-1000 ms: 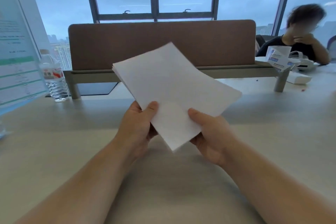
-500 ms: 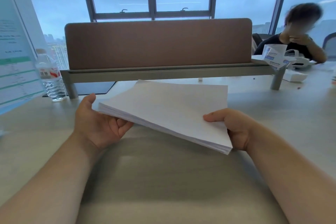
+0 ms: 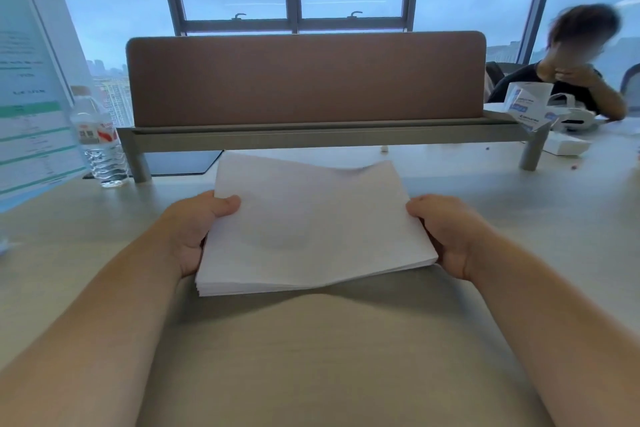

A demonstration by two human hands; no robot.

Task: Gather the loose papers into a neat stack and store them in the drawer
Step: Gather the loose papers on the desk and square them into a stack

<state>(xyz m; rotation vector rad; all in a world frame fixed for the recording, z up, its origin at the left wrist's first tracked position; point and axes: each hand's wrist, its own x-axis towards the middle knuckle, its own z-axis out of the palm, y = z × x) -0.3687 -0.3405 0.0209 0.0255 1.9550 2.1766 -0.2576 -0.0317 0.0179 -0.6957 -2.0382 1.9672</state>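
Papers (image 3: 311, 225), gathered into a white stack, are held just above the desk (image 3: 346, 357) near its middle, in front of the brown divider panel (image 3: 304, 80). Half a second ago the stack sat turned, one corner dipping toward the right hand; now it is squared to the person and close to level, and a second ago it was raised up in front of the panel with one corner pointing down. The left hand (image 3: 194, 232) has moved from the far left corner to the left edge, and grips it with the thumb on top. The right hand (image 3: 446, 232) clasps the right edge the same way. The stack's long axis runs left to right, its long edges facing the person and the panel, and the top sheet bows slightly upward at the far edge. A water bottle (image 3: 100, 142) stands near the desk's far left.
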